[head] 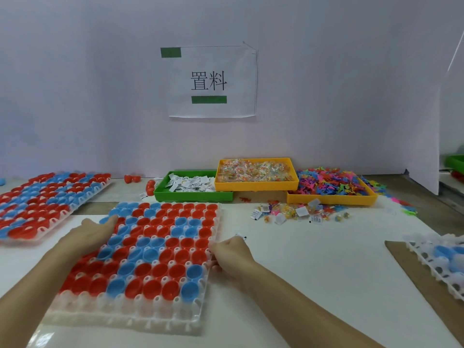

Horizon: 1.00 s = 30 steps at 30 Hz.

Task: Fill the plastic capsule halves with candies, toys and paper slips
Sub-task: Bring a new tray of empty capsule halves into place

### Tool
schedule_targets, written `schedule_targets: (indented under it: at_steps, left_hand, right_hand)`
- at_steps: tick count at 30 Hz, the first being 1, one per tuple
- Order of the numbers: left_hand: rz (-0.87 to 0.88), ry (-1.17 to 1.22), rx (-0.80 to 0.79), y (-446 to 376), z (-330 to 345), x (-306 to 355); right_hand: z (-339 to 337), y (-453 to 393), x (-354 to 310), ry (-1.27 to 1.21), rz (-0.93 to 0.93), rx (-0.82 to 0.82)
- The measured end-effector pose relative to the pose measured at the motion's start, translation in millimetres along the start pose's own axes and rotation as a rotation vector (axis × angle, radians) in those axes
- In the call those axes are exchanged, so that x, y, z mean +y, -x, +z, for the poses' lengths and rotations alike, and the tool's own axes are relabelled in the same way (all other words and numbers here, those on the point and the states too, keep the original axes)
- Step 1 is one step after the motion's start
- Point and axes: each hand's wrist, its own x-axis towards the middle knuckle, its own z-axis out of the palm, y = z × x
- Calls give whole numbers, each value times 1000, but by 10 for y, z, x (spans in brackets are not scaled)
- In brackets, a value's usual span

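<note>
i see the clear tray [130,320] of red and blue capsule halves [160,247] lying on the tabletop [301,272] before me. my left hand [93,233] rests flat on its left edge, fingers straight. my right hand [232,254] pinches its right rim, fingers curled. bins of paper slips [190,184], candies [254,170] and toys [329,184] sit behind.

One head-worn camera looks forward and slightly down over a white table [313,267] toward a pale wall [100,84]. Both forearms reach in close below; bins stand farther back.
</note>
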Motion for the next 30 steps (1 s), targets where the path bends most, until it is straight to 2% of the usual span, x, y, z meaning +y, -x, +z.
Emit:
schedule_targets:
  at_steps: [9,17,26,30]
  left_hand:
    - [-42,156,-60,86,37,7]
    - [-45,228,-89,428,69,107]
    - [96,221,-61,1103,265,518]
    - [247,215,-53,1414,513,716]
  right_hand:
    - [-288,149,42,107,-148,13]
    - [-617,285,56,132,-181,68]
    - [-1471,646,262,131,-182,168]
    - [-1936,908,364,181,-151,227]
